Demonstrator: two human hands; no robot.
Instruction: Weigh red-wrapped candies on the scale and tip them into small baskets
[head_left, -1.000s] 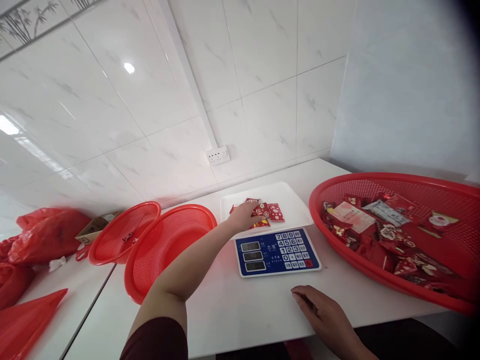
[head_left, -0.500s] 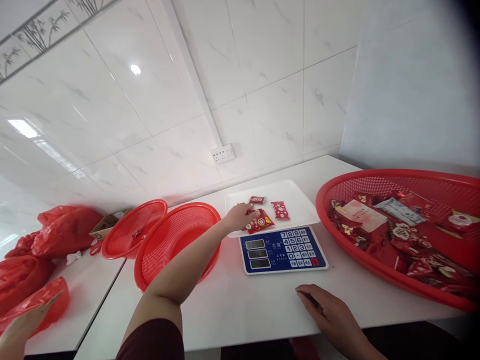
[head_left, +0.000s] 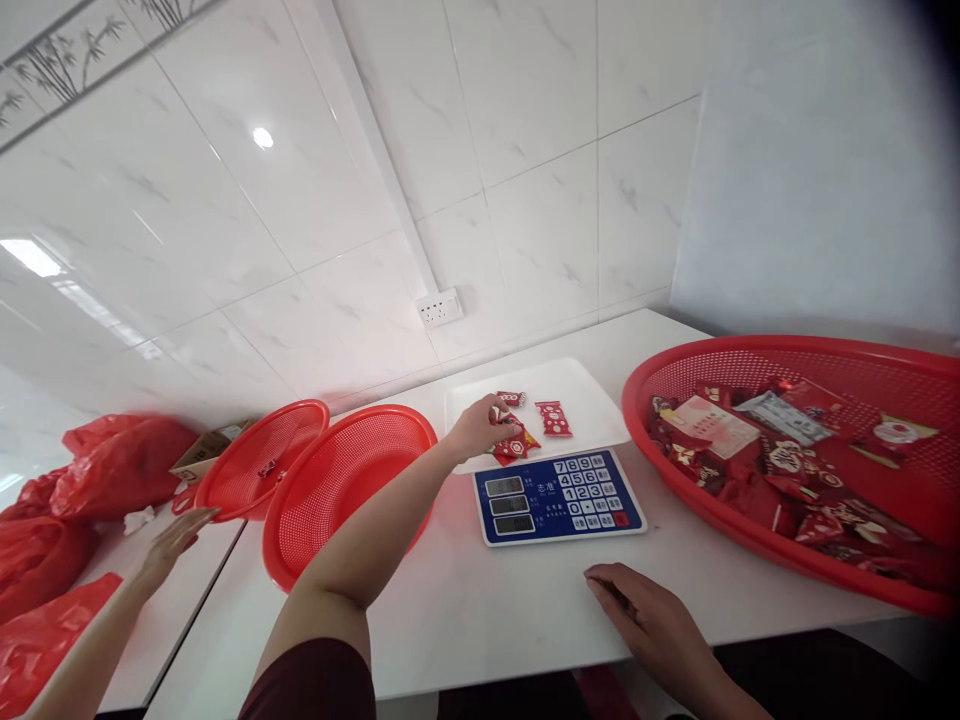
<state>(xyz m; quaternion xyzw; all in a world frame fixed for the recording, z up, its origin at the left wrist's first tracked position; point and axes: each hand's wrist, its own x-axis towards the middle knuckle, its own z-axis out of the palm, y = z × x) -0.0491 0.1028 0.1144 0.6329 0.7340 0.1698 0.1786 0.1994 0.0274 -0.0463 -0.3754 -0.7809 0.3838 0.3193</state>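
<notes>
My left hand reaches over the white pan of the scale, fingers curled around red candy packets at the pan's front edge. Two more red packets lie loose on the pan. The scale's blue keypad panel faces me. My right hand rests flat, palm down, on the white table near its front edge and holds nothing.
A big red mesh basket full of red wrapped sweets stands at the right. Two empty red mesh baskets overlap at the left. Another person's hand reaches in from the lower left, near red plastic bags. A wall socket sits behind.
My left hand has gathered packets at the pan's front, leaving two loose behind. Another person's hand has come in from the lower left toward the baskets. My right hand has stayed put.
</notes>
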